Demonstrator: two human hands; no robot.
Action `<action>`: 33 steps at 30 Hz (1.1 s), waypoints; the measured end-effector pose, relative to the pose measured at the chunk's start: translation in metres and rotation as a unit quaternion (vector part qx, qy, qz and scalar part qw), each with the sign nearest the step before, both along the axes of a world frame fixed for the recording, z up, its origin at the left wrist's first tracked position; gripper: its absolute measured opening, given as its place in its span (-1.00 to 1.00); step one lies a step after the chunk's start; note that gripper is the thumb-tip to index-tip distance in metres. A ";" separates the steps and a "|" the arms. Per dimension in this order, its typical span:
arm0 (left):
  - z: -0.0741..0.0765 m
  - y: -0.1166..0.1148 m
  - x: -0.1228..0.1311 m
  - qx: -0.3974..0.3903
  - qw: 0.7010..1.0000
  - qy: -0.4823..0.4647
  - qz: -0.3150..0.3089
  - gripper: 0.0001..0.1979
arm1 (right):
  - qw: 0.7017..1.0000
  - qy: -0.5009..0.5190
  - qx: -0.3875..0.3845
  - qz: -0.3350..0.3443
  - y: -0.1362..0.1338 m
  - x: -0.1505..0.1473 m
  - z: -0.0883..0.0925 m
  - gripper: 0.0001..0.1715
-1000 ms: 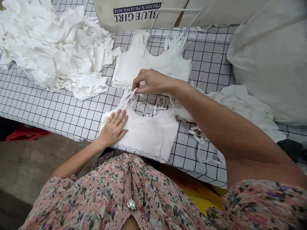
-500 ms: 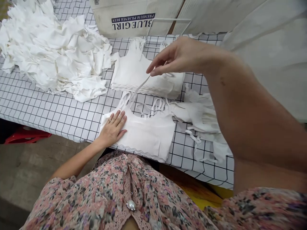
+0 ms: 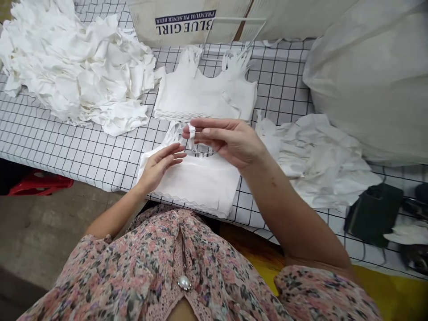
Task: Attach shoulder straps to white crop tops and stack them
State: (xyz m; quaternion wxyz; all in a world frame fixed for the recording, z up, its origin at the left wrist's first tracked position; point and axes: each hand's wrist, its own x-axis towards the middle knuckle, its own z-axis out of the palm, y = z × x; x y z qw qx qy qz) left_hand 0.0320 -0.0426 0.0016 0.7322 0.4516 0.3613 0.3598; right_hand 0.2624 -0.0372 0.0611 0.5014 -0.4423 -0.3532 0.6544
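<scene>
A white camisole top [image 3: 197, 185] lies flat on a low stack of similar pieces at the table's near edge. My right hand [image 3: 230, 138] is closed over its neckline, pinching a thin white shoulder strap [image 3: 191, 133] with a small slider on it. My left hand [image 3: 160, 165] hovers over the garment's left side, fingers stretched out beside the strap and apparently holding nothing. Other looped straps [image 3: 172, 133] stand up behind the left fingers. My right hand hides part of the neckline and the right straps.
A second stack of white tops [image 3: 203, 98] lies behind. Loose white garments form a large heap [image 3: 76, 67] at the left and a smaller pile [image 3: 317, 156] at the right. A cardboard box [image 3: 183, 31], a wire frame [image 3: 237, 20] and a dark green object [image 3: 374, 214] are also there.
My right hand has come down and toward me, bringing the strap over the neckline. My left hand has lifted from lying flat on the garment and moved toward the strap.
</scene>
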 end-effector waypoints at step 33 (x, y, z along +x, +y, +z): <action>0.048 0.045 -0.010 0.297 0.908 0.255 -0.147 -0.72 | 0.902 -0.331 0.242 0.132 0.003 -0.015 -0.037 -0.68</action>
